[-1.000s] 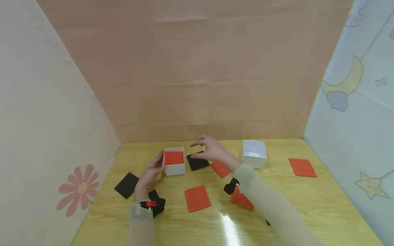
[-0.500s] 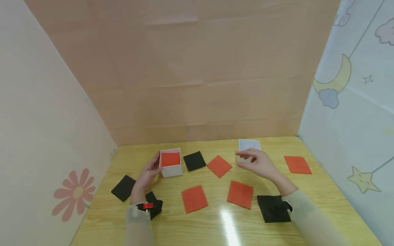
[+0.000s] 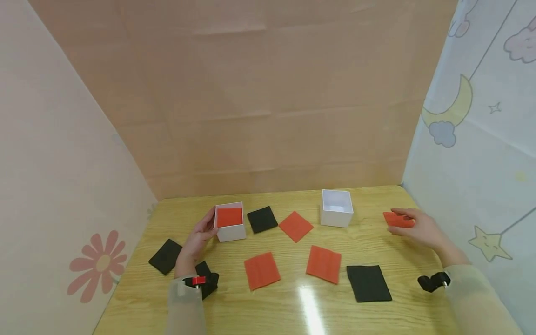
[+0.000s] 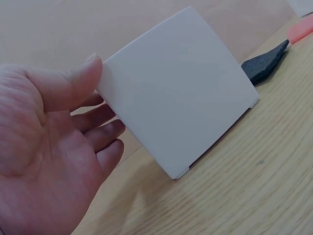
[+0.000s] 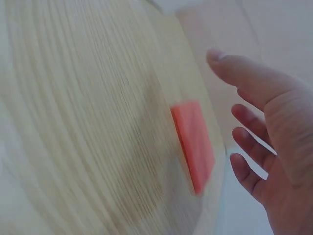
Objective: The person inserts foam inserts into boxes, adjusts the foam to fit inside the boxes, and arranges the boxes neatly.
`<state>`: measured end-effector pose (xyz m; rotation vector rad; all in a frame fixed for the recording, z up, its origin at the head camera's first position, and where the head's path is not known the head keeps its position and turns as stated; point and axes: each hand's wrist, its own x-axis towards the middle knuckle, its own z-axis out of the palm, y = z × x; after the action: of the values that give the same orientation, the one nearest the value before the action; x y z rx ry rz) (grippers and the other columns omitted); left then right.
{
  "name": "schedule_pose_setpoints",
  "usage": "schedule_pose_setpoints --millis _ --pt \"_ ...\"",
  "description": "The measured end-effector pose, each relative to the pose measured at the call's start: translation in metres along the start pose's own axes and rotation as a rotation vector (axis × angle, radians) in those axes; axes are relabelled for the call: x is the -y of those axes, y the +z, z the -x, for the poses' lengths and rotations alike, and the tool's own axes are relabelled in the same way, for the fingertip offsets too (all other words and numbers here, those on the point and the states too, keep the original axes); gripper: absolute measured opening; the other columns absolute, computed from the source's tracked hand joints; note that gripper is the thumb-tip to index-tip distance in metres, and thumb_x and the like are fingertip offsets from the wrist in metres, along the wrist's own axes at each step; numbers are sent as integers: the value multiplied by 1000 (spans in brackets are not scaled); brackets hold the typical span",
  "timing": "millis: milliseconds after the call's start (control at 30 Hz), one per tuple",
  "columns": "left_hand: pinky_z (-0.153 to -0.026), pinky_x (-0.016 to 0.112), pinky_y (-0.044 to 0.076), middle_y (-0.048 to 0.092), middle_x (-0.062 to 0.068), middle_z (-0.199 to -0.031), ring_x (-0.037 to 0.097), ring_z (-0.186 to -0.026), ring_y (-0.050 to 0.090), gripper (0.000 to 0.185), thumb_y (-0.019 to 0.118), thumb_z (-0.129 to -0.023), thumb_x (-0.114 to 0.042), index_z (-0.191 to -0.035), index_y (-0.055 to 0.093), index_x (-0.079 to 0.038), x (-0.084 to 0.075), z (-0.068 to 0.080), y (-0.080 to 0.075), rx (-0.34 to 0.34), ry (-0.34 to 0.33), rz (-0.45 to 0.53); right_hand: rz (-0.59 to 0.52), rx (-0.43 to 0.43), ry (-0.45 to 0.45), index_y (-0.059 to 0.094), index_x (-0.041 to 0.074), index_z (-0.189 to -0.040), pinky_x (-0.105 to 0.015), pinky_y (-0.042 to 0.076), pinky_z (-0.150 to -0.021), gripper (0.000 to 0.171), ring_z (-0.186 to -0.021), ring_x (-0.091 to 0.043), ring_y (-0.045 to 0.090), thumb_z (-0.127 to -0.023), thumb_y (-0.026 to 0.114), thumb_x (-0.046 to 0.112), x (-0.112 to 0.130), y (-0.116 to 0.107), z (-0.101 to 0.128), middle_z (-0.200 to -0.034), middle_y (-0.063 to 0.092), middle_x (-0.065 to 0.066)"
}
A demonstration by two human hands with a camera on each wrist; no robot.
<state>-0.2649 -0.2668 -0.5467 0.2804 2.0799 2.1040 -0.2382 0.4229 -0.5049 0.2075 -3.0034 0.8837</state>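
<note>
My left hand [image 3: 200, 239] holds the left side of a white box [image 3: 232, 232], its thumb [image 4: 90, 78] at the near edge and the other fingers along the side wall. Inside that box lies a red square piece [image 3: 230, 217], seemingly cloth. Over at the right of the table, my right hand [image 3: 423, 229] hovers by another red square [image 3: 393, 219], partly covered by the fingers in the head view. The right wrist view shows a gap between the spread thumb and fingers and this red square [image 5: 193, 144], which lies flat on the wood.
A second white box [image 3: 336, 216] stands at the back right of centre. Between the hands lie red squares [image 3: 296, 226] [image 3: 262, 271] [image 3: 324, 264] and black squares [image 3: 262, 219] [image 3: 369, 283]. More black squares [image 3: 165, 256] lie by the left forearm. Walls close off the back and sides.
My right hand has moved right, from above the black square beside the left box, past the second white box, to the far-right red square. The left hand stays at its box.
</note>
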Motion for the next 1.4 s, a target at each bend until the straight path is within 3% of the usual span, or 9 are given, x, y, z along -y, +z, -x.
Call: schedule_pose_setpoints --millis 200,400,533,667,933,1200,1400 --pt "-113 11 32 9 13 -179 34 -164 9 75 53 -108 0 -172 14 -6 2 0 -4 14 21 -9 79 121 -17 47 -7 -153 -80 37 -102 93 -135 -65 40 -83 93 32 -34 -16 -10 -153 42 -43" --pt "-111 10 33 10 15 -179 37 -163 10 75 54 -107 0 -171 14 -4 2 -1 -5 21 35 -19 77 240 -17 40 -14 -154 -82 33 -105 101 -137 -69 33 -76 95 18 -42 -21 -15 -154 33 -48" --pt "-110 9 33 10 16 -179 37 -163 10 75 54 -107 0 -171 14 -4 3 -1 -4 26 35 -17 79 279 13 36 -13 -157 -81 36 -103 105 -135 -68 36 -76 96 19 -42 -22 -16 -155 32 -47" --pt "-110 9 33 10 15 -179 36 -163 11 75 54 -108 0 -171 15 -5 3 -2 -3 29 36 -15 82 301 46 35 -10 -159 -72 46 -95 106 -125 -60 47 -78 95 22 -42 -23 -18 -152 36 -47" --pt "-110 10 34 11 11 -179 33 -163 12 73 52 -109 -1 -172 16 -9 0 0 -1 8 5 -9 131 217 -26 45 -17 -150 -57 49 -91 102 -119 -56 53 -76 97 29 -47 -21 -18 -142 46 -46" --pt "-110 10 34 11 12 -179 34 -163 11 74 53 -108 1 -172 16 -6 1 0 0 10 24 7 173 167 29 52 -15 -146 -71 47 -95 100 -116 -57 54 -80 93 48 -55 -13 -13 -137 48 -45" --pt "-113 11 32 11 12 -179 34 -164 11 76 55 -107 0 -172 15 -6 0 1 1 3 11 1 183 141 20 55 -15 -143 -70 48 -96 97 -116 -56 55 -81 92 49 -52 -10 -11 -137 51 -43"
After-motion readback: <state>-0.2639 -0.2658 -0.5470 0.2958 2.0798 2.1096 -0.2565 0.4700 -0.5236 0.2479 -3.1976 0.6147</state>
